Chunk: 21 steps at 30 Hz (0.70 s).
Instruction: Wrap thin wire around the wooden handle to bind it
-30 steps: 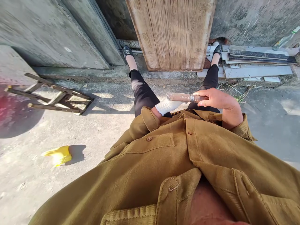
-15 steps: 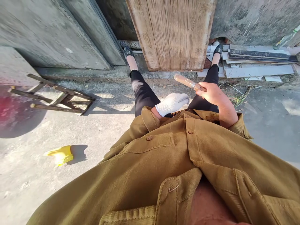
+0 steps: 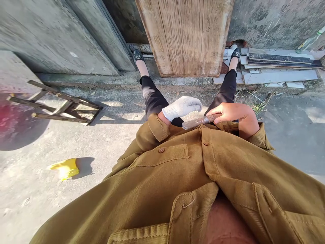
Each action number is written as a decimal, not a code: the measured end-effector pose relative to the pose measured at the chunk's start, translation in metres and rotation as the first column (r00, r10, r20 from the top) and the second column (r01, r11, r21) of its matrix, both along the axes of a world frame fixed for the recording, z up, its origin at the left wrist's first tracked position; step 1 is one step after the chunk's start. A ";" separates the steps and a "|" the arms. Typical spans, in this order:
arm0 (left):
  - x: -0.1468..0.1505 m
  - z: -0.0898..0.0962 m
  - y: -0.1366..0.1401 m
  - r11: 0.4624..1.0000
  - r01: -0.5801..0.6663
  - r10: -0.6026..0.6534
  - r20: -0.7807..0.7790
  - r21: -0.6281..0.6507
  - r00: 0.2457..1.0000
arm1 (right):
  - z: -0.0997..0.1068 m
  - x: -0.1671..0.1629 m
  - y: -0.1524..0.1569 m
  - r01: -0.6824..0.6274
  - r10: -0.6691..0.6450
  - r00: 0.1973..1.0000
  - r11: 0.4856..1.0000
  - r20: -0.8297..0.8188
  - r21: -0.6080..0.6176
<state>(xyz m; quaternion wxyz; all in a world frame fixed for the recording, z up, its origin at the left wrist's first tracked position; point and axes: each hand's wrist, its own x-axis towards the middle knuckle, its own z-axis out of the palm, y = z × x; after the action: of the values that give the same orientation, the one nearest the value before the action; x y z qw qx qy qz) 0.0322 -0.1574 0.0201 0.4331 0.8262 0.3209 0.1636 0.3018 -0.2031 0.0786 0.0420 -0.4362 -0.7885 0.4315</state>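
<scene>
My right hand point(image 3: 235, 112), bare, grips a brown wooden stick point(image 3: 194, 123) by its right end. Silvery wire point(image 3: 207, 119) is wound round the stick near my fingers. The stick's pale, worn end points left, close to the front of my brown shirt. Just above that end, my left hand point(image 3: 184, 107) wears a white knitted glove, its fingers curled together. Whatever the gloved fingers pinch is too small or hidden to make out.
A wooden panel point(image 3: 188, 40) leans between my feet. On the left a wooden stool point(image 3: 66, 105) lies tipped over, with a yellow object point(image 3: 68, 167) on the concrete nearer me. Tile and board strips point(image 3: 280, 77) are stacked at the right by the wall.
The stick in my right hand has swung down toward my body, its free end now below the gloved hand. My left hand has moved slightly up and left.
</scene>
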 end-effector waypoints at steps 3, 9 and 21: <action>0.007 -0.017 -0.005 0.956 -0.044 0.109 0.211 -0.289 0.971 | 0.007 0.003 -0.004 0.122 -0.146 0.941 0.988 -0.306 -0.097; 0.010 -0.019 -0.017 0.951 0.040 0.020 0.191 -0.307 0.981 | 0.012 0.007 -0.003 0.465 -0.403 0.675 0.883 -0.618 -0.069; 0.001 0.007 -0.020 0.980 0.131 -0.112 -0.128 0.150 0.985 | -0.015 0.001 0.008 0.333 -0.449 0.829 0.875 0.332 0.352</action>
<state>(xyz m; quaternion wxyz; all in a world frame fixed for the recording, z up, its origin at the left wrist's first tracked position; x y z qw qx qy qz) 0.0330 -0.1771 0.0268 0.3556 0.8844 0.2809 0.1122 0.3027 -0.1953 0.0639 0.0278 -0.6587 -0.7253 0.1982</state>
